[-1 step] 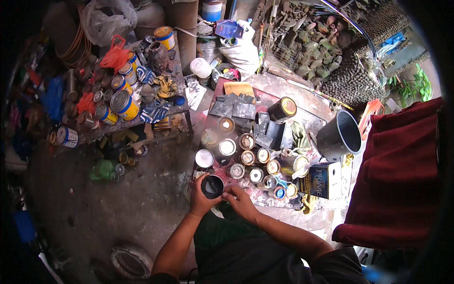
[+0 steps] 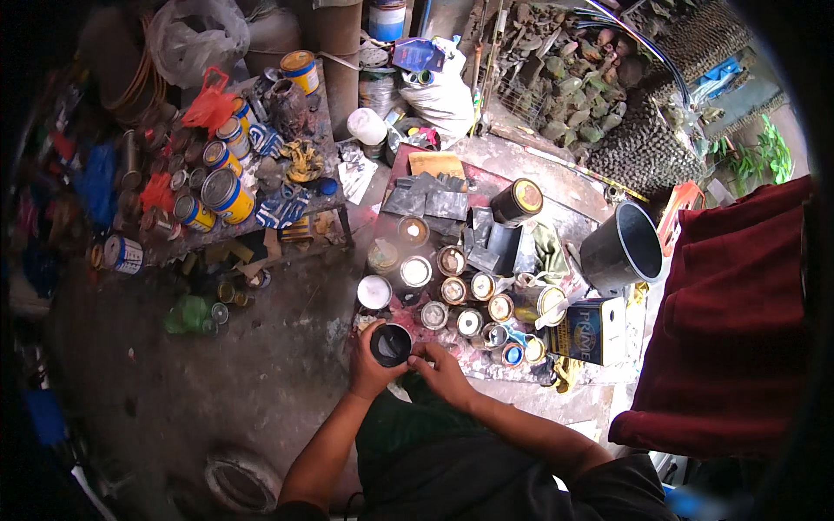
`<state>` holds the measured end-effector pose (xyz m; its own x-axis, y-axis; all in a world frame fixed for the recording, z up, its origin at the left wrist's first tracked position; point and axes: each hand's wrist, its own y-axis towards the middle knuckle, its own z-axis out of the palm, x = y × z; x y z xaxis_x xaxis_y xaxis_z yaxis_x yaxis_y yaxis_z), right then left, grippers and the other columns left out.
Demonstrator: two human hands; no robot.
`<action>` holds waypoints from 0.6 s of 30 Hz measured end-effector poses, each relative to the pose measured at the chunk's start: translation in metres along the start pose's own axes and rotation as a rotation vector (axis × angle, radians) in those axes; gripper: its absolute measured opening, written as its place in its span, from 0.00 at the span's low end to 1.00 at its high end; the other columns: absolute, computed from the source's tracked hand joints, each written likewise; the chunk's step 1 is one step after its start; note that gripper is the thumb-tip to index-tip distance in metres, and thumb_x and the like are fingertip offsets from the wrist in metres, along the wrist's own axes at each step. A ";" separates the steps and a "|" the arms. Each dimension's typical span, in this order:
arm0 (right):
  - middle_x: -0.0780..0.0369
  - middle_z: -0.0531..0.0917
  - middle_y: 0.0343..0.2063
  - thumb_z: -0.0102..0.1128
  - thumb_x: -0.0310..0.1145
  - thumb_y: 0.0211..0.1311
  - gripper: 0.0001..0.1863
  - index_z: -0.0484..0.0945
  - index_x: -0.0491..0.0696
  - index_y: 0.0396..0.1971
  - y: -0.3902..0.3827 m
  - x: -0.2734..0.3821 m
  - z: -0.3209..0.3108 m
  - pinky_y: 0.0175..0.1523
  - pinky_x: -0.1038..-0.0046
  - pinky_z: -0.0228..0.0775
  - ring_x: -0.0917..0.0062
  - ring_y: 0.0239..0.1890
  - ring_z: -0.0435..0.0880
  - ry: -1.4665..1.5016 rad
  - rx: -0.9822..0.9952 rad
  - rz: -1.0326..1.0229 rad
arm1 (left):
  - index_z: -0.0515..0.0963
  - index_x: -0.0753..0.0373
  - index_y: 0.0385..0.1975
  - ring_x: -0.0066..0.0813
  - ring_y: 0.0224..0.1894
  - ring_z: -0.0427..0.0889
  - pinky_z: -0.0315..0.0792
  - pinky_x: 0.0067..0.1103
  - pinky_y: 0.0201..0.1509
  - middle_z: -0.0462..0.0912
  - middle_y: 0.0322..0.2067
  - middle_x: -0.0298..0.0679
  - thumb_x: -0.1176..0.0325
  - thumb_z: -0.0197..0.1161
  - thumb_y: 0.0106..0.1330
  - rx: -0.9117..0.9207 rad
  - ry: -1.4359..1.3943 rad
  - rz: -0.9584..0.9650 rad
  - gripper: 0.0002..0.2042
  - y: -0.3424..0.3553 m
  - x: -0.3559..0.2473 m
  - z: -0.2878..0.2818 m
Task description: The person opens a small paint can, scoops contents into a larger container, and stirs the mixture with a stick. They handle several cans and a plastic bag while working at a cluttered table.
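Note:
My left hand [image 2: 372, 363] is closed round a small round container [image 2: 391, 343] with a black inside, held at the front edge of the low paint-stained work board [image 2: 400, 310]. My right hand [image 2: 432, 369] has its thumb and fingers pinched at the container's right rim. Just beyond my hands stand several open tins, among them one with a white top [image 2: 374, 292], a silver one [image 2: 433, 315] and one with blue inside [image 2: 512, 353]. Farther back on the board lie dark flat sheets [image 2: 448, 203], beside a larger dark tin [image 2: 517, 201].
A table [image 2: 287, 226] crowded with paint cans and gloves is at left. A black bucket [image 2: 621, 247], a boxy tin [image 2: 586, 333] and maroon cloth [image 2: 712, 321] are at right. A tyre [image 2: 243, 480] lies on the floor [image 2: 217, 382]. Stones [image 2: 569, 78] are piled behind.

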<state>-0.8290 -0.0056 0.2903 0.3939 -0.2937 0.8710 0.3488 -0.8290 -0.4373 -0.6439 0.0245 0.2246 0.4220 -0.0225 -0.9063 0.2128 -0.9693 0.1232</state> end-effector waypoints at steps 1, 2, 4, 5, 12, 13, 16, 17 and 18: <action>0.52 0.84 0.40 0.61 0.37 0.72 0.14 0.79 0.41 0.46 -0.004 -0.002 -0.002 0.47 0.65 0.74 0.62 0.44 0.84 -0.006 -0.022 0.023 | 0.67 0.63 0.64 0.50 0.56 0.81 0.75 0.38 0.61 0.79 0.56 0.50 0.58 0.86 0.42 0.021 -0.045 0.005 0.47 0.000 -0.007 0.002; 0.52 0.83 0.39 0.61 0.38 0.72 0.14 0.79 0.41 0.46 -0.009 -0.004 -0.003 0.47 0.65 0.74 0.62 0.43 0.84 -0.011 -0.041 0.050 | 0.67 0.63 0.64 0.50 0.56 0.81 0.75 0.38 0.61 0.80 0.55 0.50 0.59 0.86 0.42 0.039 -0.048 -0.020 0.47 -0.002 -0.008 0.007; 0.57 0.84 0.40 0.62 0.35 0.72 0.12 0.79 0.42 0.47 -0.018 -0.008 -0.010 0.48 0.69 0.74 0.70 0.42 0.83 -0.022 -0.096 0.040 | 0.67 0.63 0.64 0.49 0.56 0.82 0.76 0.37 0.60 0.80 0.55 0.49 0.60 0.86 0.42 0.082 -0.053 -0.070 0.47 -0.007 -0.011 0.016; 0.59 0.84 0.40 0.62 0.33 0.72 0.11 0.79 0.42 0.47 -0.024 -0.011 -0.015 0.49 0.72 0.74 0.75 0.42 0.83 -0.029 -0.125 0.037 | 0.67 0.62 0.65 0.48 0.56 0.82 0.77 0.37 0.60 0.81 0.55 0.49 0.61 0.85 0.42 0.080 -0.124 -0.040 0.47 -0.004 -0.021 0.022; 0.53 0.84 0.37 0.61 0.35 0.72 0.12 0.80 0.41 0.45 -0.052 -0.035 -0.042 0.47 0.67 0.75 0.65 0.39 0.84 -0.038 -0.371 0.128 | 0.66 0.60 0.66 0.48 0.59 0.81 0.76 0.38 0.61 0.78 0.59 0.48 0.61 0.86 0.42 0.255 -0.094 0.022 0.47 -0.003 -0.036 0.076; 0.54 0.84 0.36 0.61 0.35 0.72 0.12 0.80 0.41 0.45 -0.053 -0.045 -0.043 0.46 0.67 0.75 0.66 0.39 0.84 0.011 -0.409 0.119 | 0.65 0.59 0.66 0.51 0.61 0.78 0.74 0.39 0.64 0.75 0.62 0.50 0.61 0.86 0.42 0.308 -0.149 -0.015 0.48 -0.003 -0.034 0.083; 0.55 0.85 0.36 0.62 0.34 0.71 0.12 0.80 0.40 0.45 -0.057 -0.063 -0.045 0.46 0.68 0.76 0.69 0.38 0.84 0.116 -0.490 0.124 | 0.64 0.60 0.67 0.54 0.65 0.74 0.71 0.40 0.67 0.71 0.66 0.53 0.62 0.86 0.42 0.335 -0.169 0.037 0.49 -0.002 -0.031 0.106; 0.55 0.85 0.36 0.63 0.34 0.71 0.13 0.80 0.39 0.44 -0.059 -0.060 -0.047 0.46 0.68 0.76 0.70 0.38 0.84 0.121 -0.501 0.144 | 0.64 0.60 0.67 0.55 0.70 0.69 0.67 0.40 0.71 0.66 0.69 0.56 0.61 0.86 0.41 0.381 -0.175 0.035 0.50 -0.001 -0.030 0.110; 0.55 0.85 0.37 0.63 0.34 0.70 0.13 0.80 0.39 0.44 -0.059 -0.058 -0.049 0.46 0.68 0.76 0.71 0.38 0.84 0.125 -0.512 0.165 | 0.64 0.60 0.68 0.55 0.70 0.68 0.66 0.41 0.71 0.65 0.69 0.57 0.61 0.86 0.42 0.364 -0.171 0.042 0.50 -0.001 -0.028 0.114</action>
<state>-0.9147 0.0371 0.2769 0.2938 -0.4675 0.8337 -0.1796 -0.8837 -0.4322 -0.7563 -0.0014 0.2035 0.2642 -0.0747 -0.9616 -0.1410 -0.9893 0.0381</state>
